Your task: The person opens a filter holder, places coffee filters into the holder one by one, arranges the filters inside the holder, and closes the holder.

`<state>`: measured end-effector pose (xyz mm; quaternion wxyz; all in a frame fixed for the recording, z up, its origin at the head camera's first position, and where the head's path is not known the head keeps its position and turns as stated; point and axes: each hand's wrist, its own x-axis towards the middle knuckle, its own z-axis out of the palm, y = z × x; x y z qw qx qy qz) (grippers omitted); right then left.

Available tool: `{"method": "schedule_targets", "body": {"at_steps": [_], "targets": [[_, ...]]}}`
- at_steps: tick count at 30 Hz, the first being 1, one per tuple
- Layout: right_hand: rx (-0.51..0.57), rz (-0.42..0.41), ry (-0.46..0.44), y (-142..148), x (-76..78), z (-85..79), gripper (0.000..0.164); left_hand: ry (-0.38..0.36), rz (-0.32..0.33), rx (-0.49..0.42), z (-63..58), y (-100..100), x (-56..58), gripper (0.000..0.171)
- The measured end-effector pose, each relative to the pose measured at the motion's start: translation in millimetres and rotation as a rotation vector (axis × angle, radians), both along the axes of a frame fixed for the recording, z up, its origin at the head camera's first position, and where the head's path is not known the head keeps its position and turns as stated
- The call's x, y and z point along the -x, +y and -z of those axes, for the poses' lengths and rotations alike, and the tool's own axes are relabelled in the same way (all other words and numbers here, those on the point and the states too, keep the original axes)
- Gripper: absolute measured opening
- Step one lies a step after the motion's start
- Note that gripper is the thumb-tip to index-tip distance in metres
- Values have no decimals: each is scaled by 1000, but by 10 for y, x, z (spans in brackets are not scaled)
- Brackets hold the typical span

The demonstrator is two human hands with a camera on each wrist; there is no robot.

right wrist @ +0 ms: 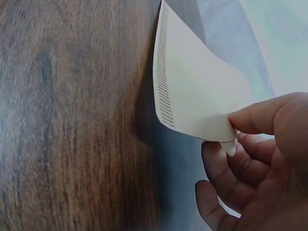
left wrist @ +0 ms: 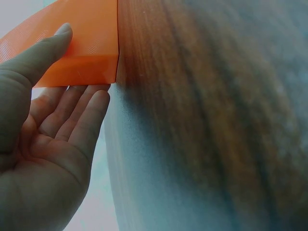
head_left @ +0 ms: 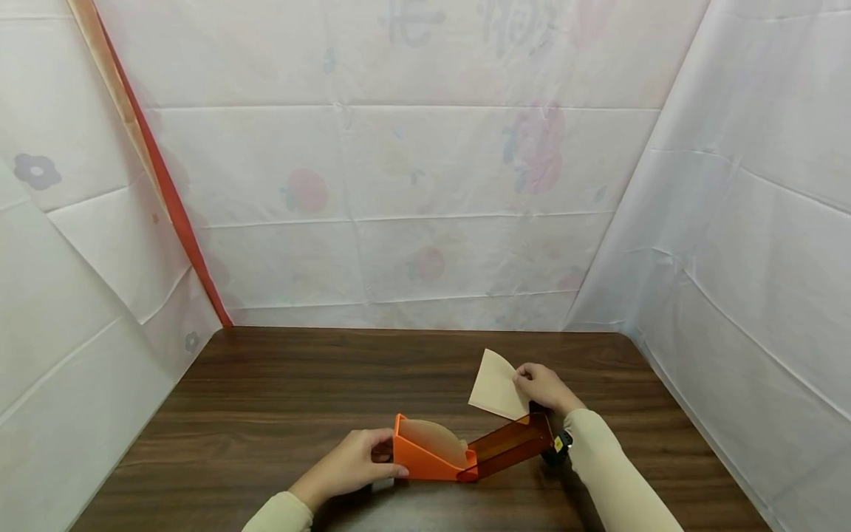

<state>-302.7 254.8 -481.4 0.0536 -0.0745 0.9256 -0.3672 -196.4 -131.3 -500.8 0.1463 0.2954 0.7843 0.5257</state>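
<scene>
An orange coffee filter holder (head_left: 425, 462) stands on the table, its see-through brown lid (head_left: 508, 447) swung out to the right. Inside it, tan paper filters (head_left: 433, 436) show above the sloping side. My left hand (head_left: 347, 464) grips the holder's left end; in the left wrist view the thumb (left wrist: 55, 45) lies on the orange side and the other fingers reach round the end. Beyond the lid, my right hand (head_left: 545, 386) pinches one paper coffee filter (head_left: 497, 386) by its edge. The filter's crimped seam shows in the right wrist view, with the paper (right wrist: 192, 86) tilted.
Dark wood-grain table (head_left: 299, 384) lies under everything. White printed sheets (head_left: 425, 185) hang behind it and along both sides. An orange-red strip (head_left: 179, 214) runs down the back left corner. A black wrist camera (head_left: 557, 448) sits close to the lid's right end.
</scene>
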Motion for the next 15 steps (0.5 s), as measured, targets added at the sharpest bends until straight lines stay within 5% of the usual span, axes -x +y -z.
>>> {"method": "schedule_targets", "body": {"at_steps": [15], "targets": [[4,34,71,-51,-41,-134,17,-26,-7,-2,-22,2,-1,30]]}}
